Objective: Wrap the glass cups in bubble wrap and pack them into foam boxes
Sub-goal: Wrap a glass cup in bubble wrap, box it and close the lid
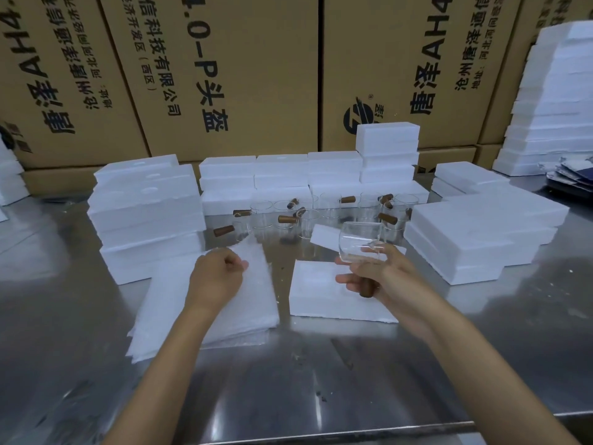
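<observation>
My right hand (382, 277) holds a clear glass cup (361, 242) by its brown wooden handle, tilted on its side above an open foam box (321, 300). The box's lid (324, 236) leans behind the cup. My left hand (218, 277) pinches the top sheet of a stack of bubble wrap (179, 303), lifting its far corner. Several more glass cups with wooden handles (321, 213) stand in a cluster at the middle of the table.
Stacks of white foam boxes stand at the left (147, 207), along the back (282, 175) and at the right (481, 239). A tall foam stack (552, 101) rises at the far right. Large cardboard cartons (224, 75) wall off the back. The steel table edge (353, 431) runs near me.
</observation>
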Tool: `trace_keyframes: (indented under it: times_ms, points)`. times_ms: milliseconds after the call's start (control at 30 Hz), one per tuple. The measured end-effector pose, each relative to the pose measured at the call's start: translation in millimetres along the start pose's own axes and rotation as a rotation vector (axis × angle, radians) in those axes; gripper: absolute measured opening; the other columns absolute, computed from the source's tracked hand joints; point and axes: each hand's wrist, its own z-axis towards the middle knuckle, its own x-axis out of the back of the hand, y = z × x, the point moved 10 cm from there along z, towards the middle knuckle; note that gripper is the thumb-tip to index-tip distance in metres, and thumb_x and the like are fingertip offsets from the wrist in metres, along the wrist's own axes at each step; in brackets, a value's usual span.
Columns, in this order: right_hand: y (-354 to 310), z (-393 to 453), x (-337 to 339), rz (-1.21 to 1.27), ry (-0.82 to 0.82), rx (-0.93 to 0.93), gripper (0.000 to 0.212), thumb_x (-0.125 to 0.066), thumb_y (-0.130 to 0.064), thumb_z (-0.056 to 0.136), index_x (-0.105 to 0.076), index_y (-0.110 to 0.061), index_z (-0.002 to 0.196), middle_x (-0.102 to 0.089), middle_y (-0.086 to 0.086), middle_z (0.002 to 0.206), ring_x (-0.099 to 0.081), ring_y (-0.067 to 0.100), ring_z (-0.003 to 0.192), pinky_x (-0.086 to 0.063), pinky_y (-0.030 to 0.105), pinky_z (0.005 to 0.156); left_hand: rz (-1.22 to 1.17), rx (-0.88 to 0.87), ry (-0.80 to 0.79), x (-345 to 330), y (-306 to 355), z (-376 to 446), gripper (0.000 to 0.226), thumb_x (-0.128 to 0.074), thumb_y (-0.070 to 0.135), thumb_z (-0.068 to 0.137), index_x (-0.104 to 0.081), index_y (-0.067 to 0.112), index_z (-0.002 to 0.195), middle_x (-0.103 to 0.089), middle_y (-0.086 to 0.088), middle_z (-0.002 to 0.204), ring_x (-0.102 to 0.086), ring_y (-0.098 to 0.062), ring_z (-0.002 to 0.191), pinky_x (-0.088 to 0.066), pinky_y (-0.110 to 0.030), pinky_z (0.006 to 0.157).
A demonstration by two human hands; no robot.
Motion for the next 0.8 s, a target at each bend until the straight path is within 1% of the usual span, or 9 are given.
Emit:
trace_keyframes:
  times_ms: [100, 167, 233, 333, 467, 533, 600, 700, 800]
  points:
    - [-11, -13, -17, -0.080, -0.153, -0.007, 0.039, -0.063, 0.000, 0.094, -0.045, -0.007, 0.128, -0.075, 0.016, 0.104, -0.073, 0.031, 0.092, -0.057, 0.035, 0.081, -0.095, -0.103, 0.019, 10, 30, -6, 0.016, -0.060, 0.016, 0.097, -0.064, 0.021, 0.082, -0.058, 0.017, 0.084, -0.055, -0.004, 0.077, -0.035, -0.010, 0.060]
    - [-19, -24, -36, -0.124, -0.290, 0.010, 0.037, -0.064, -0.006, 0.094, -0.046, -0.008, 0.127, -0.074, 0.018, 0.105, -0.072, 0.029, 0.089, -0.057, 0.029, 0.077, -0.140, -0.163, -0.020, 10, 51, -10, 0.017, -0.058, 0.013, 0.098, -0.064, 0.020, 0.084, -0.059, 0.017, 0.085, -0.053, 0.004, 0.072, -0.037, -0.005, 0.057]
    - [-25, -32, -55, -0.171, -0.404, 0.039, 0.036, -0.063, -0.008, 0.096, -0.047, -0.006, 0.128, -0.074, 0.019, 0.105, -0.070, 0.027, 0.084, -0.056, 0.027, 0.075, -0.184, -0.207, -0.061, 7, 67, -15, 0.019, -0.055, 0.012, 0.099, -0.064, 0.019, 0.083, -0.060, 0.013, 0.085, -0.052, 0.007, 0.068, -0.037, -0.003, 0.057]
    - [-25, -37, -70, -0.286, -0.466, 0.056, 0.036, -0.065, -0.010, 0.095, -0.048, -0.003, 0.127, -0.074, 0.020, 0.101, -0.068, 0.025, 0.077, -0.056, 0.027, 0.071, -0.223, -0.227, -0.099, 3, 82, -22, 0.020, -0.052, 0.015, 0.101, -0.063, 0.017, 0.085, -0.058, 0.012, 0.080, -0.050, 0.002, 0.066, -0.035, -0.010, 0.057]
    - [-17, -27, -56, -0.440, -0.371, 0.002, 0.033, -0.068, -0.011, 0.093, -0.050, -0.006, 0.121, -0.076, 0.016, 0.092, -0.067, 0.024, 0.070, -0.058, 0.032, 0.071, -0.263, -0.212, -0.156, 6, 87, -23, 0.025, -0.046, 0.020, 0.105, -0.059, 0.022, 0.083, -0.056, 0.006, 0.080, -0.046, 0.000, 0.064, -0.035, -0.009, 0.057]
    - [-15, -20, -45, -0.463, -0.301, -0.019, 0.032, -0.069, -0.011, 0.092, -0.052, -0.007, 0.119, -0.077, 0.012, 0.087, -0.068, 0.022, 0.066, -0.059, 0.030, 0.067, -0.279, -0.222, -0.192, 7, 89, -24, 0.025, -0.045, 0.022, 0.105, -0.061, 0.021, 0.087, -0.058, 0.001, 0.084, -0.048, -0.007, 0.072, -0.036, -0.014, 0.062]
    - [-15, -16, -40, -0.569, -0.235, 0.006, 0.028, -0.067, -0.010, 0.092, -0.052, -0.013, 0.116, -0.075, 0.005, 0.080, -0.069, 0.019, 0.064, -0.058, 0.028, 0.066, -0.317, -0.236, -0.241, 3, 93, -29, 0.026, -0.045, 0.025, 0.105, -0.063, 0.024, 0.087, -0.056, 0.007, 0.080, -0.047, -0.005, 0.071, -0.037, -0.017, 0.064]
    - [-21, -11, -42, -0.886, -0.148, 0.137, 0.023, -0.063, -0.018, 0.092, -0.048, -0.021, 0.110, -0.069, -0.003, 0.078, -0.070, 0.017, 0.069, -0.055, 0.033, 0.071, -0.381, -0.256, -0.322, -5, 105, -37, 0.029, -0.045, 0.024, 0.106, -0.062, 0.027, 0.083, -0.052, 0.024, 0.067, -0.047, 0.008, 0.059, -0.037, -0.007, 0.060]
    - [-30, -11, -51, -1.093, -0.141, 0.265, 0.029, -0.065, -0.023, 0.092, -0.040, -0.021, 0.108, -0.065, 0.006, 0.076, -0.061, 0.023, 0.075, -0.047, 0.036, 0.067, -0.406, -0.253, -0.318, -9, 111, -40, 0.023, -0.046, 0.024, 0.105, -0.065, 0.027, 0.091, -0.059, 0.018, 0.092, -0.052, 0.014, 0.071, -0.038, -0.011, 0.072]
